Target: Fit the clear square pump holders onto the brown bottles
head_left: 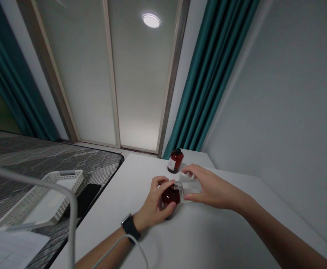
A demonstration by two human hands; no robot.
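Observation:
My left hand (154, 204) is wrapped round a dark red-brown glass bottle (171, 195) low over the white table. Its fingers and thumb cover much of the bottle. In my right hand (212, 188) is a clear glass bottle (190, 189), tipped onto its side with the narrow neck pointing left. That neck meets the top of the red-brown bottle; whether liquid passes between them is too small to tell. Just beyond both hands, a second red-brown bottle (177, 163) with a black top and a white label stands upright on the table.
The white table (110, 213) runs along a grey wall on the right. To the left, a white perforated basket (43, 198), a black flat object (86, 198) and paper (9, 243) lie on a grey patterned surface. A pale cable (73, 224) crosses the lower left.

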